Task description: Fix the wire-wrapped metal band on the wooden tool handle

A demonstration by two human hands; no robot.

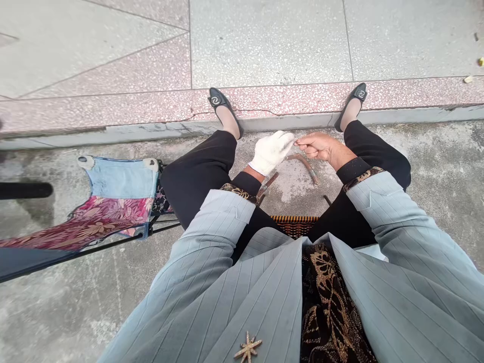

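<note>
A white knitted glove covers my left hand, whose fingers are curled in front of my knees. My bare right hand comes in from the other side, thumb and forefinger pinched together. The fingertips of both hands meet, and whatever may be between them is too small to make out. Just below my hands, a bent reddish-brown tube shows against the concrete. Another brown rod shows beside my left wrist, partly hidden by the sleeve.
I sit on a woven wicker seat. To my left stands a folding chair with blue and pink floral fabric. A raised tiled step runs under my shoes. Small scraps lie at the far right.
</note>
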